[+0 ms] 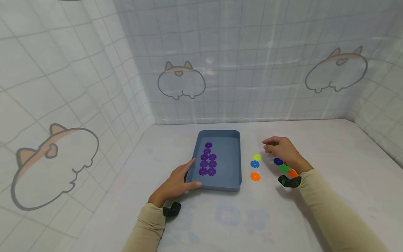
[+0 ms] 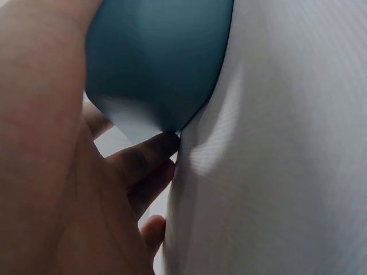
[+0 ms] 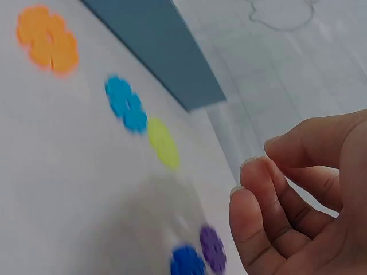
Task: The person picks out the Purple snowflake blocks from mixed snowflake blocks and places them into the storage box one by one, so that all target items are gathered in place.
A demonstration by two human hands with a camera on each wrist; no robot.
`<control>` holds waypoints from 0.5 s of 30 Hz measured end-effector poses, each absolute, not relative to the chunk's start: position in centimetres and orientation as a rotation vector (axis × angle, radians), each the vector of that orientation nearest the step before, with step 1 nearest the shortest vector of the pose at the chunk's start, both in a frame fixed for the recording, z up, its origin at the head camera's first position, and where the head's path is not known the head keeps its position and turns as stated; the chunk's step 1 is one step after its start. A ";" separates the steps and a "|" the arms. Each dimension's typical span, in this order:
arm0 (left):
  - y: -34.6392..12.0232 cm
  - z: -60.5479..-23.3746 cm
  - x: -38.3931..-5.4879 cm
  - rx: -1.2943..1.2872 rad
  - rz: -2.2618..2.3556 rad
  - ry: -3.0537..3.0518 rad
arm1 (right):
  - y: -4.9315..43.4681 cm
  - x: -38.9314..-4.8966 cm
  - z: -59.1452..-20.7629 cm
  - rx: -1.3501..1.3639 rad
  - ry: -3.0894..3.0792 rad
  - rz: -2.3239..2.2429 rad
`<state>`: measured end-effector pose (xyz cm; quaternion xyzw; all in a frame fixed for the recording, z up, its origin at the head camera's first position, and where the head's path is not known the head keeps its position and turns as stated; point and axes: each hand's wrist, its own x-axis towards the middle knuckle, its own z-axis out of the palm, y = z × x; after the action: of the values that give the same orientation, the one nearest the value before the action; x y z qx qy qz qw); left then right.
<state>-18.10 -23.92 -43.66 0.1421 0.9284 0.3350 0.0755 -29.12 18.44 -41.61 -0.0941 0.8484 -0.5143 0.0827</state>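
A grey-blue tray (image 1: 228, 157) lies on the table, with several purple flower-shaped discs (image 1: 212, 163) in rows on its left side. My left hand (image 1: 176, 182) holds the tray's near left corner, thumb along the front rim and fingers along the left side. In the left wrist view fingertips (image 2: 166, 143) touch the tray's lower edge. My right hand (image 1: 281, 150) hovers right of the tray with fingers loosely bent, and nothing shows between them. Below it lie a dark blue disc (image 3: 187, 262) and a purple disc (image 3: 213, 249).
Between tray and right hand lie a yellow disc (image 1: 256, 157), a light blue disc (image 1: 254, 164) and an orange disc (image 1: 255, 176). A green disc (image 1: 284, 168) and another orange disc (image 1: 293, 173) sit under the right wrist. Tiled-pattern sheets stand behind and beside the table.
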 end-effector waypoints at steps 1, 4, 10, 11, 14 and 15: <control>-23.9 -43.7 -18.1 0.423 1.004 2.784 | 18.9 -29.1 -41.7 -0.276 2.544 -1.528; -23.9 -43.7 -18.0 0.421 1.002 2.787 | 20.2 -29.1 -41.9 -0.251 2.593 -1.480; -24.0 -43.7 -18.1 0.427 0.994 2.798 | 22.2 -29.1 -42.2 -0.159 2.668 -1.414; -24.0 -43.8 -18.1 0.428 0.992 2.799 | 22.4 -29.2 -42.3 -0.148 2.684 -1.403; -24.0 -43.9 -18.2 0.433 0.996 2.796 | 23.1 -29.2 -42.3 -0.150 2.718 -1.385; -24.0 -43.9 -18.2 0.433 0.999 2.794 | 23.3 -29.3 -42.3 -0.147 2.723 -1.385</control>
<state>-18.17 -23.97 -43.89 0.1441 0.9294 0.3322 0.0713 -29.25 23.27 -42.30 -0.0480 0.8895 -0.4525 0.0413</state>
